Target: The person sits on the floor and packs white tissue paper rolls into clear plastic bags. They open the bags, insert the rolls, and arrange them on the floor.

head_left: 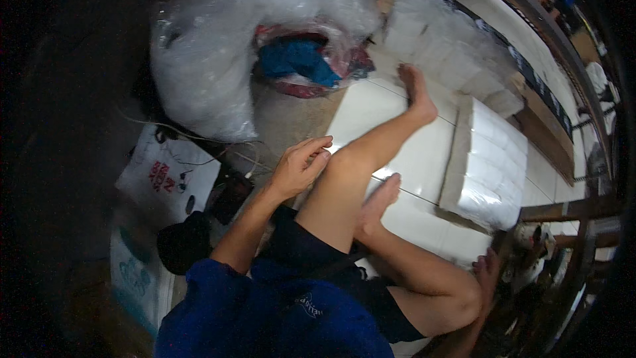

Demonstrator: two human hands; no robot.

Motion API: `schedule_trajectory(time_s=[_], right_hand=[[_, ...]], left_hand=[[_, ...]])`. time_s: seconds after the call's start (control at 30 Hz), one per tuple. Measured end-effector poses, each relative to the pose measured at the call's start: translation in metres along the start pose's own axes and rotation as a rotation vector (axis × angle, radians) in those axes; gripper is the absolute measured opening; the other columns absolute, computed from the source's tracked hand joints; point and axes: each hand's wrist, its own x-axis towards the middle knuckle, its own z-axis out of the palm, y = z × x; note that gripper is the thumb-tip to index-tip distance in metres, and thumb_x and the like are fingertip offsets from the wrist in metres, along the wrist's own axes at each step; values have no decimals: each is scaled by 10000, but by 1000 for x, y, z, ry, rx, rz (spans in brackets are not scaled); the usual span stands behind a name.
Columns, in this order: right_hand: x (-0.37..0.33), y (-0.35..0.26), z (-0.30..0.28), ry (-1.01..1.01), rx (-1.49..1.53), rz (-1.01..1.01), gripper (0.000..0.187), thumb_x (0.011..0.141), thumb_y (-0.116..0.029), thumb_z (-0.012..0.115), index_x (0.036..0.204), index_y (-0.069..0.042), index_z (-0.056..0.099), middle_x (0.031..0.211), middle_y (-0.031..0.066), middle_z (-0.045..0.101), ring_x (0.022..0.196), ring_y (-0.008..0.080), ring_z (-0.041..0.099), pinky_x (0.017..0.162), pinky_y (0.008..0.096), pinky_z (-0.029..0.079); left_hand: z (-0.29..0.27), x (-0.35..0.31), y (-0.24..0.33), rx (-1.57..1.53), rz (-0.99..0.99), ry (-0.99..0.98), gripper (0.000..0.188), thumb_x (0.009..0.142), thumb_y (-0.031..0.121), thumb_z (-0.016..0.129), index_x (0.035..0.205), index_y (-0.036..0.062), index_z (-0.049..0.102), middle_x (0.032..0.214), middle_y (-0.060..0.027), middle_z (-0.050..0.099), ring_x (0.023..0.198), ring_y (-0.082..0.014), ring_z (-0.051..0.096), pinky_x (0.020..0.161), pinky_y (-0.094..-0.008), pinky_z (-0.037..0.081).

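My left hand (301, 167) is beside my raised left knee, its fingers loosely stretched and nothing visible in them. Beyond my right knee, near a dark wooden frame, my right hand (487, 266) hangs low. Its fingers look slightly apart and somewhat blurred, and I see nothing held. The white plastic-wrapped pack (497, 166), made of rows of soft blocks, lies on the floor in front of the right hand, apart from it. My bare legs are bent over the pale tiles.
Large clear plastic bags (205, 46) bulge at the far left, next to a bag with blue cloth (298, 61). More white wrapped packs (444, 40) stand at the back. A white printed bag (169, 172), cables (248, 159) and a black cap-like thing (182, 244) lie left. A wooden rack (570, 209) edges the right.
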Motion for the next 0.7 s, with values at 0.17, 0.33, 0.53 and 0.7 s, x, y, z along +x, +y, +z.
schedule_trajectory(time_s=[0.17,0.33,0.53,0.7], right_hand=[[15,-105,51,60,45,62,448,919,-197,587,1330,-58,475,1091,79,537,899,164,542,833,312,458],[32,-120,72,-192,-139,-47,476,873,-107,610,1322,-26,475,1118,164,600,996,243,573,900,358,457],[18,-105,71,-223,-188,29,421,855,-130,615,1249,-10,527,975,155,635,886,215,598,774,345,498],[7,-100,64,-156,-140,47,418,879,-112,570,1263,35,496,974,123,588,877,184,572,807,320,474]], left_hand=[[-94,-11,24,367,202,370,270,882,87,566,1124,-25,608,1100,-181,633,1027,-298,612,888,-364,472],[-191,46,96,714,428,624,250,897,85,537,1117,4,625,1120,-172,634,1034,-303,610,907,-370,467],[-324,168,29,812,95,300,456,879,278,594,1229,-12,553,1200,-204,601,1084,-310,595,945,-388,453],[-315,197,-17,1155,-205,124,545,831,293,614,1270,-14,512,1244,-228,569,1135,-362,562,985,-400,432]])
